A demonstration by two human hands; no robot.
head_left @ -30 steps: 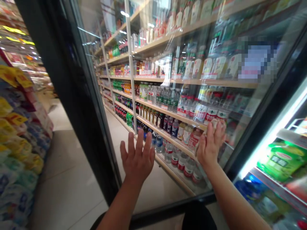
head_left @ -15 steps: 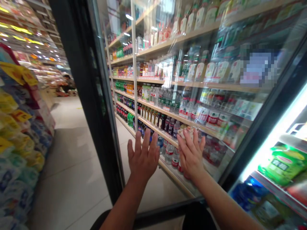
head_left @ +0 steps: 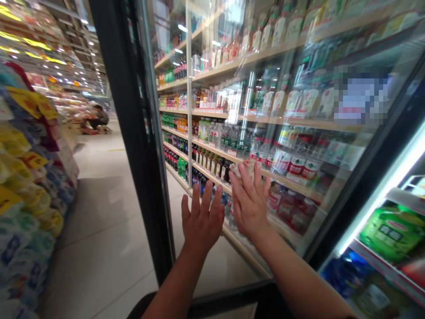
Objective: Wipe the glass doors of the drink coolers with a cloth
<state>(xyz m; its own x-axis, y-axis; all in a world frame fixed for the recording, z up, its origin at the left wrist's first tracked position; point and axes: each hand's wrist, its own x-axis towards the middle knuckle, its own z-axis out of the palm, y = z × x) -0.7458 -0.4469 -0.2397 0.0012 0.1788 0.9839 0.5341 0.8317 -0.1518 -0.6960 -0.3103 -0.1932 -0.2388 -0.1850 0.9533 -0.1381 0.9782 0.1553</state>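
Note:
Before me stands a glass door (head_left: 292, 177) in a black frame (head_left: 141, 146), swung outward. My right hand (head_left: 249, 204) lies flat over a crumpled, pale patterned cloth (head_left: 238, 169) and holds it against the pane. Part of the cloth shows above the fingertips; the palm and fingers hide the rest. To the left and slightly lower, my left hand (head_left: 203, 221) has its fingers stretched and spread, with nothing in it. It appears to rest on the same pane.
Through the glass, wooden shelves (head_left: 212, 145) of bottled drinks are visible, partly mixed with reflections. Lit cooler shelves (head_left: 392, 271) with a green package (head_left: 392, 232) are at right. Stacked yellow and blue packs (head_left: 29, 195) line the left aisle. A person (head_left: 98, 118) crouches far off.
My right hand has slid left and slightly up across the glass with the cloth, closer to my left hand. My left hand stays nearly in place. The view has shifted slightly.

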